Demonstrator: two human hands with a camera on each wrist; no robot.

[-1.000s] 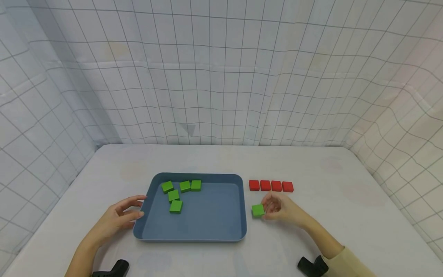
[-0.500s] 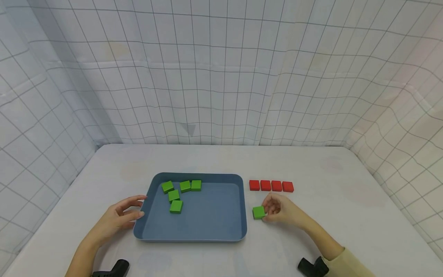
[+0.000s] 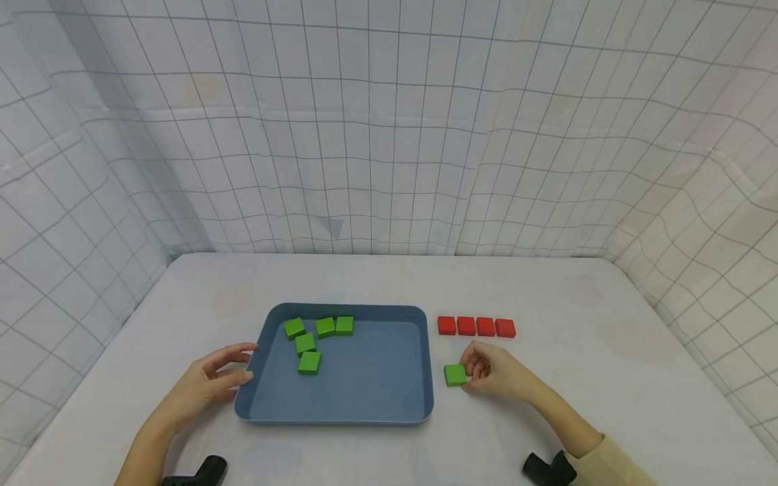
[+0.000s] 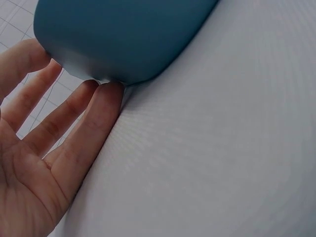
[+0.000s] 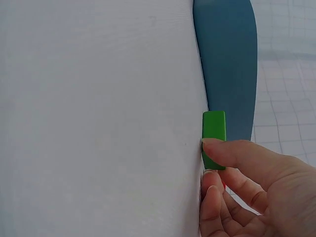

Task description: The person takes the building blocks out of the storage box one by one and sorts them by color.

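Observation:
Between thumb and fingers my right hand [image 3: 495, 370] pinches a green square block [image 3: 454, 375] at the table surface, just right of the blue tray [image 3: 377, 405]. The right wrist view shows the thumb across the side of this green block [image 5: 214, 129]. My left hand [image 3: 213, 378] touches the tray's left side with relaxed, spread fingers; in the left wrist view its fingertips meet the tray wall [image 4: 123, 44]. Several green blocks [image 3: 309, 363] lie in the left and upper part of the tray.
A row of several red blocks [image 3: 476, 326] lies on the white table [image 3: 565, 297], right of the tray's far corner and beyond my right hand. A white grid-patterned curtain [image 3: 389, 148] encloses the back and sides. Black wrist devices [image 3: 550, 468] sit at the lower edge.
My right hand and the green block have shifted slightly nearer and to the right, beside the tray. The left hand, tray and other blocks have stayed put.

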